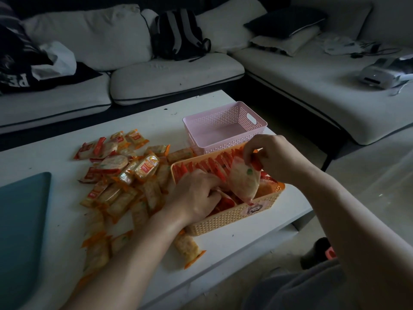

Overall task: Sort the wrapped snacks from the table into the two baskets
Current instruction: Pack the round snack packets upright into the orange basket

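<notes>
Over the orange basket (234,218) at the bench's (156,117) near right edge, the right hand (272,157) pinches a red-edged snack (243,182) by its upper end, fingers clamped on the wrapper. The packet hangs just below them, long axis steep, lower tip pointing down at the basket's front wall. The left hand (194,195) lies nearer the red packets (201,165) inside, fingers curled among them; whether they grip one I cannot tell.
</notes>
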`<action>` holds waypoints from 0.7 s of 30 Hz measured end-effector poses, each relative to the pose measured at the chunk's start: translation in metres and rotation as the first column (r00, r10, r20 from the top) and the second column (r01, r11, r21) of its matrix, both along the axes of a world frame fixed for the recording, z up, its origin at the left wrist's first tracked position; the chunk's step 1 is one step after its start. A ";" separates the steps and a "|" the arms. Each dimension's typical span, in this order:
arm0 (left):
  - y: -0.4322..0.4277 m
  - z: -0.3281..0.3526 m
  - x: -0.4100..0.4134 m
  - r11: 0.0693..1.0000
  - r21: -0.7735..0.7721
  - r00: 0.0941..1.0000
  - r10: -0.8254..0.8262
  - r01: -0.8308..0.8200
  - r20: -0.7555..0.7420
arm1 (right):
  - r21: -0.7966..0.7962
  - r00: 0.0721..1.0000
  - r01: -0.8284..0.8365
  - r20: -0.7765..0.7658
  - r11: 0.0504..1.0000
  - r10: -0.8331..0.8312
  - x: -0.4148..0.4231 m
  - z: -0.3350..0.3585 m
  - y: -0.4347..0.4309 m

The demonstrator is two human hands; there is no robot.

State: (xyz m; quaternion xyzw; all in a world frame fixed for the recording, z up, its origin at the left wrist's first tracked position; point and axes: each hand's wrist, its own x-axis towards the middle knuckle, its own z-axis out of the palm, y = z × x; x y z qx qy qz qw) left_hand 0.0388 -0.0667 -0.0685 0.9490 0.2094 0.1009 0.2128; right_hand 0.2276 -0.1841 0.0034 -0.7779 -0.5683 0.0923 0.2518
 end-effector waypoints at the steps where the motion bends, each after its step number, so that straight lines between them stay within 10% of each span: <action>1: -0.001 0.000 0.002 1.000 0.014 0.999 -0.020 0.021 -0.047 | -0.007 1.000 -0.017 0.020 1.000 0.017 -0.002 0.001 0.001; 13: -0.004 0.002 0.005 0.998 -0.055 0.994 0.020 -0.026 -0.105 | 0.045 0.987 -0.105 0.129 0.993 0.099 -0.007 -0.007 0.005; 21: -0.005 0.000 0.008 0.996 -0.013 0.995 0.087 -0.087 0.047 | -0.352 0.986 -0.166 -0.081 0.921 0.146 -0.008 -0.016 0.001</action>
